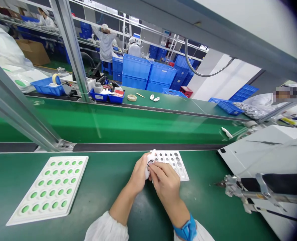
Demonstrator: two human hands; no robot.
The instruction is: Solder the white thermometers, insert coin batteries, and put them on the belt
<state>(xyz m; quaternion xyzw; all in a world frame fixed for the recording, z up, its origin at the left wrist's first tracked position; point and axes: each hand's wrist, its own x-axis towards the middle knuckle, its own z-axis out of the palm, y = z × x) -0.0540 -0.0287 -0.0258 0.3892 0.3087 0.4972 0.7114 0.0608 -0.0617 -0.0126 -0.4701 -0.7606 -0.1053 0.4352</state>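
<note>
My left hand (pixel 137 172) is closed around a small white plastic part (pixel 147 171) with a dark spot on its face, held up above the bench. At that dark spot the thumb and fingertips of my right hand (pixel 166 180) are pinched together; whatever they grip is too small to make out. A blue band (pixel 187 229) circles my right wrist. Just behind my hands lies a white tray (pixel 184 175) with rows of round pockets, several holding greyish discs. To the left sits a larger white tray (pixel 70 201) with rows of round green spots.
A green conveyor belt (pixel 138 125) runs beyond the bench edge, with a white part (pixel 227 133) on it. At right a metal tool on an arm (pixel 228 185) points inward beside a grey-white box (pixel 269 147). A metal post (pixel 25 107) rises at left. Co-workers sit farther off.
</note>
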